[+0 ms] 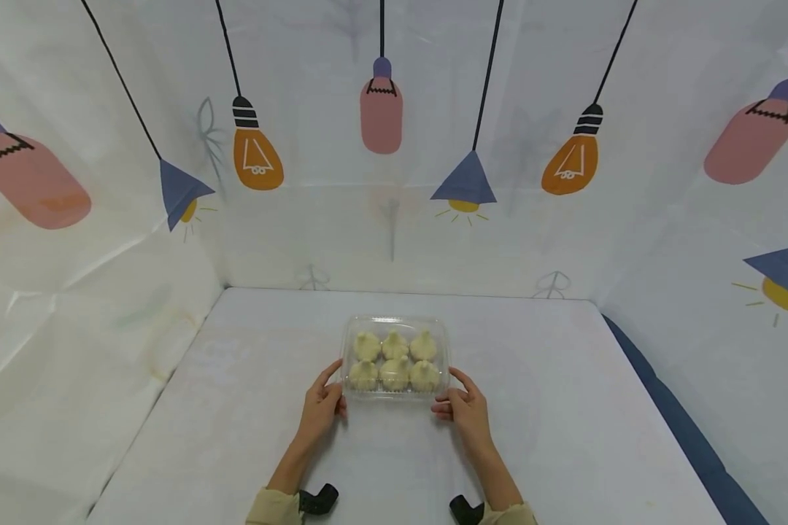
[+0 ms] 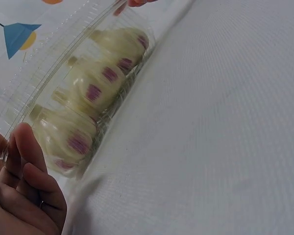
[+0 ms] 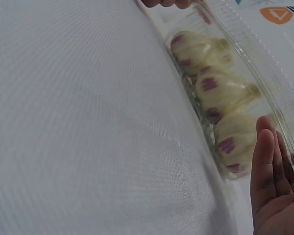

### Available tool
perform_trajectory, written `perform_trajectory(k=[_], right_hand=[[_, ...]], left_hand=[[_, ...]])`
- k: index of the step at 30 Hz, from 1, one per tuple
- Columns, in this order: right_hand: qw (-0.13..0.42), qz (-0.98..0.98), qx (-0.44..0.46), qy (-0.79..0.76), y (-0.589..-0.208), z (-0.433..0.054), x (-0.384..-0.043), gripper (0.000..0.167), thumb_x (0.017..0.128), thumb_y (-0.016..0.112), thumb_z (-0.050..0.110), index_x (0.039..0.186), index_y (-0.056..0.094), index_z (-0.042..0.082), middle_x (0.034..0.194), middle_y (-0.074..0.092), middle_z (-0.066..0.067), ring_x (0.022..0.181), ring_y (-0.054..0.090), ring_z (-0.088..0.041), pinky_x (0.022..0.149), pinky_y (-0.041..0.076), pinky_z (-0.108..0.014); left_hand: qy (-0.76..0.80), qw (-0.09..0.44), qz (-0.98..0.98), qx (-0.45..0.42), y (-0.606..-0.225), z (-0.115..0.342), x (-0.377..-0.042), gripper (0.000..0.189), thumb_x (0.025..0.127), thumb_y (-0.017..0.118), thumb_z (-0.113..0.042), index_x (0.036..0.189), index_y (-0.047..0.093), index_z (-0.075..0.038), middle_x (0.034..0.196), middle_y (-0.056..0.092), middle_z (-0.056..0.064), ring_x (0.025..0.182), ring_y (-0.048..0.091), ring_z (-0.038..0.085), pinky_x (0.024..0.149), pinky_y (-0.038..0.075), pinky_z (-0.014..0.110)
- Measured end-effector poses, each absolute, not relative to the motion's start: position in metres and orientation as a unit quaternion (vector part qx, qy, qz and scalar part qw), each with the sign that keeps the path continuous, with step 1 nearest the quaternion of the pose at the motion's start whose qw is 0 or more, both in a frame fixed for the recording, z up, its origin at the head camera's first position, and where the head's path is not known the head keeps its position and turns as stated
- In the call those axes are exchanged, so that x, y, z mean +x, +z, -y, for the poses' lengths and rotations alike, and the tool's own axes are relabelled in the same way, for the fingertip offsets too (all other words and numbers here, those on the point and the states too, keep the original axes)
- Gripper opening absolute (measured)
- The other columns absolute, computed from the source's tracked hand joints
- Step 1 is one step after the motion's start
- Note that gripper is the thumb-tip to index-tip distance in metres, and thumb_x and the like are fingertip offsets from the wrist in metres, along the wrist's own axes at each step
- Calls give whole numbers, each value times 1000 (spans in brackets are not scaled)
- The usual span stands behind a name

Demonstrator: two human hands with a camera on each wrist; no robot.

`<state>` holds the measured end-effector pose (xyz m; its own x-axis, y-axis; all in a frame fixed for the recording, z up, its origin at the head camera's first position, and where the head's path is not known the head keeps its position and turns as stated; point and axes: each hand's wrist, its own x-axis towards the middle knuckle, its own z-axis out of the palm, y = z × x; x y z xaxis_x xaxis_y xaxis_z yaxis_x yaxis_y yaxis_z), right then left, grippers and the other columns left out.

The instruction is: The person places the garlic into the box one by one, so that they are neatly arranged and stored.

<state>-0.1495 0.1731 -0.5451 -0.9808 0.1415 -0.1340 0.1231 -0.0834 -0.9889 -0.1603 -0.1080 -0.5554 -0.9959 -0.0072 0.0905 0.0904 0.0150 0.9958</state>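
Note:
A clear plastic clamshell box (image 1: 394,395) is on the white table, held at both sides. Inside sit several pale yellow garlic bulbs (image 1: 395,373) in two rows; purple patches show on the bulbs (image 2: 93,93) in the left wrist view. My left hand (image 1: 322,408) grips the box's left edge near the front corner, forefinger along its side. At the opposite edge, my right hand (image 1: 468,412) grips the rim the same way. The box's lid (image 3: 255,68) is down over the bulbs in the right wrist view.
The white table (image 1: 565,408) reaches back to a pale sheet wall (image 1: 394,240) printed with hanging lamps. Similar sheeting (image 1: 59,350) runs along the left side. Dark blue cloth (image 1: 683,430) hangs past the table's right edge. Black bands circle both wrists near the sleeves.

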Motion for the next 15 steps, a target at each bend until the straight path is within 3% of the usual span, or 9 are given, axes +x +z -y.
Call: perform_trajectory(k=[4,10,15], right_hand=[[9,684,-102,723,-545,-174,-148,47,97,45,1,143,45,7,89,68,-23,69,69,-24,62,57,-33],[25,700,-87,709,-548,-173,-148,47,97,45,2,144,46,8,88,68,-23,73,69,-26,65,57,-34],[31,703,-79,706,-551,-173,-150,48,97,45,1,144,46,8,88,68,-23,73,70,-26,65,57,-33]], left_hand=[[-698,47,714,-24,-565,107,-164,47,97,44,6,143,46,-2,58,55,7,49,52,15,47,51,32],[-692,63,718,-31,-565,107,-165,48,95,43,8,142,46,-1,58,54,7,49,51,15,46,50,30],[-700,52,711,-39,-551,106,-162,47,95,41,11,142,41,7,59,53,11,49,49,16,47,48,28]])
